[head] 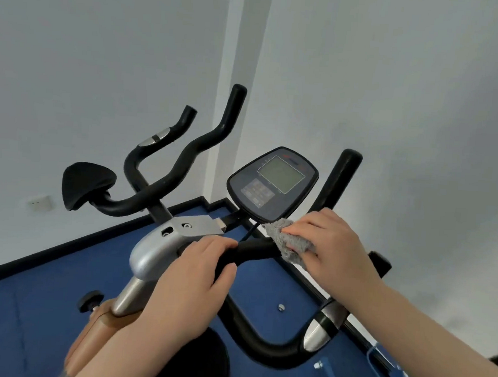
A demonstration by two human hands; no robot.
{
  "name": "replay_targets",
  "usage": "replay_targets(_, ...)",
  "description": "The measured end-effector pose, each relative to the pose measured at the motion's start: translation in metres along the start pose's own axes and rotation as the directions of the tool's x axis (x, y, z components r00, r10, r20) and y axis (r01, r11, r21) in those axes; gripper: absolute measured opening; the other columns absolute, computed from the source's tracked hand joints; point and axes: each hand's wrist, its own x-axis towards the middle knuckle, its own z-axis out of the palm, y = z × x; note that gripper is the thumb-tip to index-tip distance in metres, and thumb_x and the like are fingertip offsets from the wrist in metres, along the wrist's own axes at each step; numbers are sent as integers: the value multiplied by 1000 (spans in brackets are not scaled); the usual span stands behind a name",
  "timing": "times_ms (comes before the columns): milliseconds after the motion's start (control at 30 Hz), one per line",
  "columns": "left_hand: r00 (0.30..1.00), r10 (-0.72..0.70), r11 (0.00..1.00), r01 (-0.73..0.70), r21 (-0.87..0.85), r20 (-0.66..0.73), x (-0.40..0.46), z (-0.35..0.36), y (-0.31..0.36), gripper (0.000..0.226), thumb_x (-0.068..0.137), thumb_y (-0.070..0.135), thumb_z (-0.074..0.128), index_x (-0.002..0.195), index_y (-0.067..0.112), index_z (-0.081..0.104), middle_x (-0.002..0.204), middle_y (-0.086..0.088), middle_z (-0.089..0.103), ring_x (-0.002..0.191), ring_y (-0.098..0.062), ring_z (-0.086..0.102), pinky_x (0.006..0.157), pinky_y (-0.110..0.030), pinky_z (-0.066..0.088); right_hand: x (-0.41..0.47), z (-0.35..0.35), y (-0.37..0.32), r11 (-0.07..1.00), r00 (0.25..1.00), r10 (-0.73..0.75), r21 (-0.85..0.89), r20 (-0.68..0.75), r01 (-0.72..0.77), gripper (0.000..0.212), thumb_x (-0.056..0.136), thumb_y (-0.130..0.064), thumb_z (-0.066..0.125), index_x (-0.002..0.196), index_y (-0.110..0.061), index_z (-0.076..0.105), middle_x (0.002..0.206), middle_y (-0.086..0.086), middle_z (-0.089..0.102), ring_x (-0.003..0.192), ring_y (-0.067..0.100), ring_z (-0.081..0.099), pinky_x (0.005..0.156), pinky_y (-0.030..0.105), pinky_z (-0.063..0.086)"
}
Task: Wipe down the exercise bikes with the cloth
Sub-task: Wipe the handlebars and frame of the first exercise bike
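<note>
The exercise bike right before me has black handlebars [255, 248], a silver stem cover [153, 249] and a dark console [273, 182] with a grey screen. My left hand [189, 283] grips the handlebar just right of the stem. My right hand [331, 246] presses a grey fluffy cloth [286, 243] onto the handlebar below the console. The bar's right side curves down past a chrome pulse sensor [319, 328] and up to a grip [344, 176].
A second bike's handlebars [185, 161] and black saddle [86, 184] stand behind on the left. The floor is blue carpet [45, 307] with a black skirting along white walls. An orange frame part with a black knob [90, 301] sits lower left.
</note>
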Motion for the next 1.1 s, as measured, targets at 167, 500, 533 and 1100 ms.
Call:
replay_targets(167,999,31,999,-31,-9,-8,9,7,-1,24,92,31,47,113,41,53,109,28,51,108,7,41,87,-17,35,6,25,-33,994,989,-105,16,106,104,35,71,7,62,99,-12,70,91,3,66,82,24,53,72,38,49)
replay_targets(500,990,137,991,-136,-19,44,51,25,23,24,92,30,45,114,37,53,108,22,54,105,0,46,86,-22,38,16,-8,6,984,976,-92,-130,198,119,37,62,8,61,92,-11,71,77,7,62,71,27,53,61,35,46)
replay_targets(533,990,133,991,-132,-27,43,54,29,25,26,92,29,45,116,35,53,109,20,55,106,-1,46,88,-24,38,19,-14,13,979,977,-81,-169,199,115,36,60,8,63,89,-11,71,76,7,61,70,27,52,60,32,44)
replay_targets(1100,993,109,988,-113,-108,-38,52,50,18,25,94,26,44,111,39,56,102,29,52,103,6,44,76,-8,35,40,-69,34,955,823,233,-36,-518,-293,18,82,-13,70,99,-17,72,91,-2,65,92,17,52,80,25,42)
